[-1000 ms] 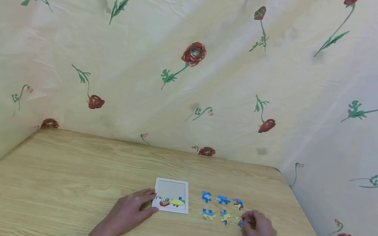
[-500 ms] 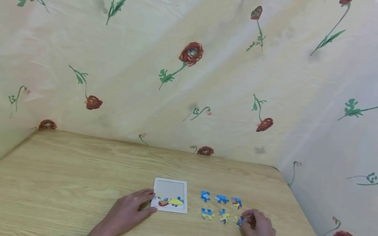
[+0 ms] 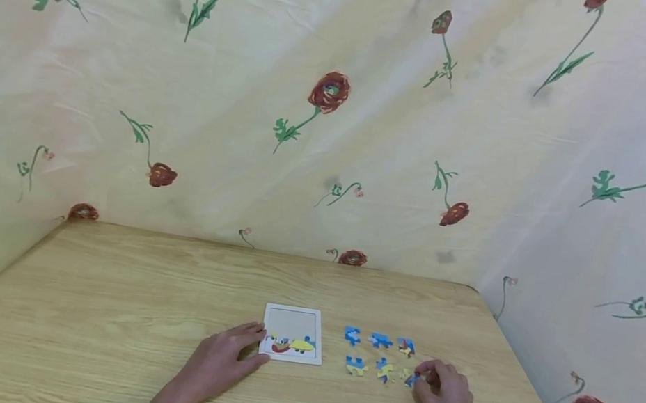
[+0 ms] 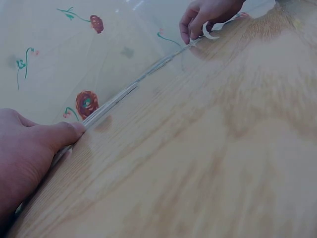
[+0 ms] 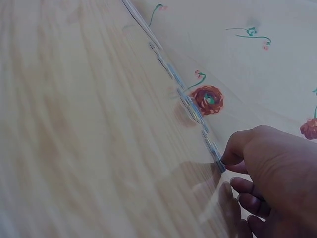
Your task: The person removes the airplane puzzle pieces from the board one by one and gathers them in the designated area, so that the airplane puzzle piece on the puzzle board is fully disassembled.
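My left hand [image 3: 223, 358] rests at the left edge of a square white puzzle tray [image 3: 321, 342], its fingers and thumb touching the rim near the lower left corner. Inside the tray, along the bottom, lie fitted pieces [image 3: 301, 346] with a yellow and red picture. To the right, my right hand [image 3: 445, 393] pinches a blue puzzle piece [image 3: 412, 380] between thumb and forefinger, at the right end of the lower row. The right wrist view shows the fingertips on this piece [image 5: 218, 161], low at the table; the fingers partly hide it.
Several loose puzzle pieces lie in two rows between tray and right hand, among them blue ones [image 3: 380, 340] above and a blue-yellow one [image 3: 356, 367] below. The wooden table [image 3: 157, 288] ends at a flowered cloth [image 3: 236, 110] behind and at the sides.
Both hands stay in almost the same place. The whole view shifts slightly with the head; the right fingers move only a little at the blue piece.
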Demonstrator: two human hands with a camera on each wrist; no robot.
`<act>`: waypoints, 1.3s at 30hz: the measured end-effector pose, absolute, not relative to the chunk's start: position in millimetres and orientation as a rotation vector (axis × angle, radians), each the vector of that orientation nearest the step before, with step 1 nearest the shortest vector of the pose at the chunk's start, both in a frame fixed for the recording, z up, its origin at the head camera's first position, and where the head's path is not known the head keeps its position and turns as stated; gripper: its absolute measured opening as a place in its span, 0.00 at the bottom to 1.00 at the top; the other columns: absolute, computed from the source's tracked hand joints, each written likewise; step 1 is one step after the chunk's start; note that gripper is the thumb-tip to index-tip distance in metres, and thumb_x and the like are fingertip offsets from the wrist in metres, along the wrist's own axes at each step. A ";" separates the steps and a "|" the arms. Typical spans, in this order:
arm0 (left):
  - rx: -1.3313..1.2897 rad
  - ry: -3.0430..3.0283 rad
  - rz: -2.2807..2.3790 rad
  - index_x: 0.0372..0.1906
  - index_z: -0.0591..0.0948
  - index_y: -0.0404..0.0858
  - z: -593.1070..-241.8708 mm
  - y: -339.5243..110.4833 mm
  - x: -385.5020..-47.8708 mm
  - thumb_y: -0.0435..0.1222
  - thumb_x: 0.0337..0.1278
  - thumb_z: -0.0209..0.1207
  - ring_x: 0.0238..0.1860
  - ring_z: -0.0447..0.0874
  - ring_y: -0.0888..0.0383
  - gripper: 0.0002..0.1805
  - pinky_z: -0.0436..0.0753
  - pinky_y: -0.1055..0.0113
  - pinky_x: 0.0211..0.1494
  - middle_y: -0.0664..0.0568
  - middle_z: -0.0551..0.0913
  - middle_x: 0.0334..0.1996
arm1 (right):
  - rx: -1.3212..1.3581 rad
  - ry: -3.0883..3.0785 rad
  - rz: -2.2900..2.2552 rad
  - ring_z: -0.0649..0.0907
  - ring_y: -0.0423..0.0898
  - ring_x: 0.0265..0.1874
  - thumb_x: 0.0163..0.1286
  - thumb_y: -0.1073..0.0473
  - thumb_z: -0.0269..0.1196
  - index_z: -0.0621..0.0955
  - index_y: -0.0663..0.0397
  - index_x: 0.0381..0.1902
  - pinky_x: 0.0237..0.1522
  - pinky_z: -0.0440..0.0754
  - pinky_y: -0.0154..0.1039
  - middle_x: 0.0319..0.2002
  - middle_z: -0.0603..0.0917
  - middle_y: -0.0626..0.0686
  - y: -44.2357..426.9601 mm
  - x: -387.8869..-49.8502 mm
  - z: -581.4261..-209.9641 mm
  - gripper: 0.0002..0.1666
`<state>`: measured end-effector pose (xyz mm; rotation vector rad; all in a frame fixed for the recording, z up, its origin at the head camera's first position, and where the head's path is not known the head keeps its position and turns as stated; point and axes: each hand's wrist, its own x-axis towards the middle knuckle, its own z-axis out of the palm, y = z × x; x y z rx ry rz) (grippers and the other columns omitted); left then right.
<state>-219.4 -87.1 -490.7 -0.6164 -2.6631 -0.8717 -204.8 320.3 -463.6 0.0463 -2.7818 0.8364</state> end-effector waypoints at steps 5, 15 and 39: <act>-0.622 -2.653 -0.862 0.61 0.85 0.36 -490.5 -87.2 -219.1 0.52 0.68 0.65 0.64 0.80 0.46 0.27 0.81 0.45 0.61 0.45 0.82 0.63 | 0.109 -2.735 0.826 0.77 0.50 0.41 0.65 0.67 0.67 0.84 0.56 0.41 0.42 0.72 0.50 0.38 0.80 0.51 321.4 -205.0 -464.6 0.07; -0.628 -2.653 -0.862 0.61 0.85 0.35 -489.9 -87.4 -219.6 0.52 0.69 0.65 0.64 0.80 0.46 0.27 0.81 0.45 0.61 0.45 0.82 0.64 | 0.303 -2.569 0.907 0.79 0.46 0.38 0.66 0.74 0.67 0.84 0.64 0.41 0.40 0.81 0.37 0.37 0.83 0.51 312.4 -206.4 -461.1 0.07; -0.642 -2.642 -0.829 0.60 0.85 0.34 -489.3 -87.3 -220.1 0.51 0.68 0.66 0.63 0.81 0.47 0.27 0.82 0.47 0.60 0.44 0.83 0.62 | 0.484 -2.608 1.166 0.77 0.45 0.41 0.68 0.75 0.65 0.82 0.64 0.47 0.46 0.80 0.39 0.37 0.81 0.47 234.1 -219.6 -447.0 0.11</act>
